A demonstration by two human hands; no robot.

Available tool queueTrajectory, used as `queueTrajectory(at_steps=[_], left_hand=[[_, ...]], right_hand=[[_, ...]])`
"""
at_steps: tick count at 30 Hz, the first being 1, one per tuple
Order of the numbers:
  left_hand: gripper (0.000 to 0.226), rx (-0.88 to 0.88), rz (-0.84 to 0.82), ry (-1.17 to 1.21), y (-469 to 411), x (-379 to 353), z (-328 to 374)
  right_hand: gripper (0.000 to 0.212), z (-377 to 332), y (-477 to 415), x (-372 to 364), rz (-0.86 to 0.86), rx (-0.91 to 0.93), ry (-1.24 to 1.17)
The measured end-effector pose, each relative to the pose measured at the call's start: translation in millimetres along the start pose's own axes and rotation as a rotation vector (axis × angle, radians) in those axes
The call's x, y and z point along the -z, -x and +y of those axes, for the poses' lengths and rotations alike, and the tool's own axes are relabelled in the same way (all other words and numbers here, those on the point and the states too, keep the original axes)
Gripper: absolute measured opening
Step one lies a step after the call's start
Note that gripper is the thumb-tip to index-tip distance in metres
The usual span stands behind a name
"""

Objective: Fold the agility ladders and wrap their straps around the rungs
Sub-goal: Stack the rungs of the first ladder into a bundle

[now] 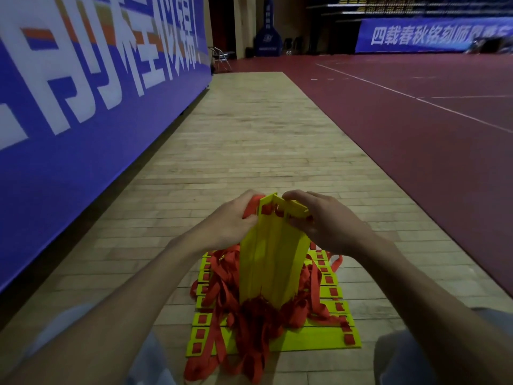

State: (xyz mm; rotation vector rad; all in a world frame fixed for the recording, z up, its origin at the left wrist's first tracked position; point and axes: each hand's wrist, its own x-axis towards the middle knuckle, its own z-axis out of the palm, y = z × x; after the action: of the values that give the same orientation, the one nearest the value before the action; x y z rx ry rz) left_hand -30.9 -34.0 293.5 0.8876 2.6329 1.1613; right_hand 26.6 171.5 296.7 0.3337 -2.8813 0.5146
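We see the wooden floor point(249, 134) stretching ahead of our hands. Below them, flat yellow rungs point(319, 340) lie under tangled red straps point(249, 323). Between our hands a bundle point(273, 262) of rungs stands upright. Our left hand point(236, 218) grips its top left edge with a strap; our right hand point(327, 220) pinches its top right corner.

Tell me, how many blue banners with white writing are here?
2. The near banner runs along the left, beside the wooden floor; the far banner stands at upper right, behind the red court. More may lie outside view.
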Motion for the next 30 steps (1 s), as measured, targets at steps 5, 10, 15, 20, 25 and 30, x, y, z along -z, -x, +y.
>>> queueTrajectory(at_steps=[5, 10, 15, 20, 25, 30], left_hand=[[0.046, -0.001, -0.094, 0.185, 0, 2, -4], [0.031, 0.062, -0.041, 0.333, -4, -14, 0], [0.022, 0.095, 0.051, 0.476, -5, -19, 24], [0.045, 0.101, 0.147, 0.652, 10, -2, 37], [0.042, 0.202, 0.197, 0.806, 11, 0, 35], [0.018, 0.319, 0.038, 0.788, 8, -11, 29]], right_hand=[[0.046, 3, -4, -6, 0.034, -0.027, -0.075], [0.042, 5, -6, -6, 0.019, -0.063, -0.108], [0.041, 2, -4, 4, 0.007, -0.066, -0.115], [0.036, -5, 3, 35, 0.081, -0.007, -0.201], [0.032, -6, 3, 29, 0.072, -0.052, -0.227], [0.05, -8, 1, 7, -0.093, -0.104, -0.132]])
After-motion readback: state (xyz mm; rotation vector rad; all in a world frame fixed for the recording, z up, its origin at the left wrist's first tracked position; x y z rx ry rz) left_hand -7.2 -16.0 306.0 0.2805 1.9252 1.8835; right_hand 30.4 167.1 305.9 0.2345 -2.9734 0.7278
